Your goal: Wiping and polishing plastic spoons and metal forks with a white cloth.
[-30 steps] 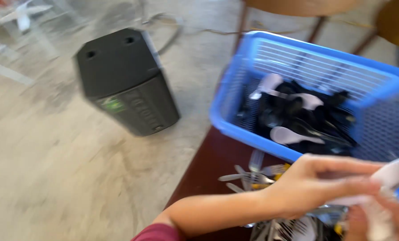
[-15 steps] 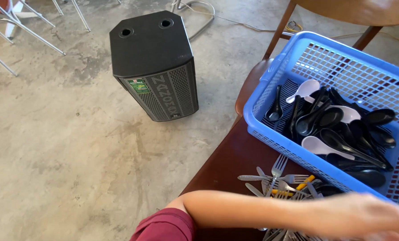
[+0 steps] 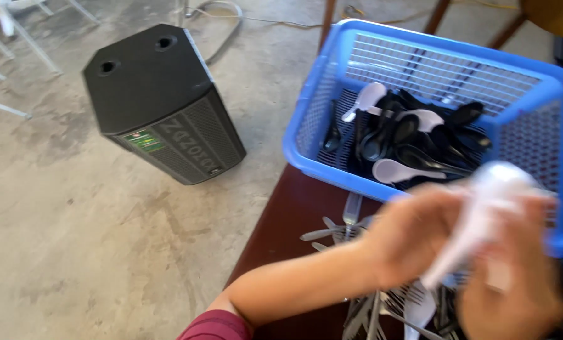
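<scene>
Setting: you are looking at what is reading as an eatery or event hall's service area. Bare concrete floor (image 3: 73,239) is spreading from 7 to 11 o'clock; black loudspeaker cabinet (image 3: 162,104) is standing at 10; blue basket (image 3: 432,50) of plastic spoons is sitting at 1; dark wooden table (image 3: 287,233) is bearing loose forks (image 3: 338,230) at centre.

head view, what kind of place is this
Likely an eatery or event hall, during cleanup or setup. A blue basket holds many black and white soup spoons, forks lie heaped on a dark wooden table, and a black speaker sits on the concrete floor.
</scene>
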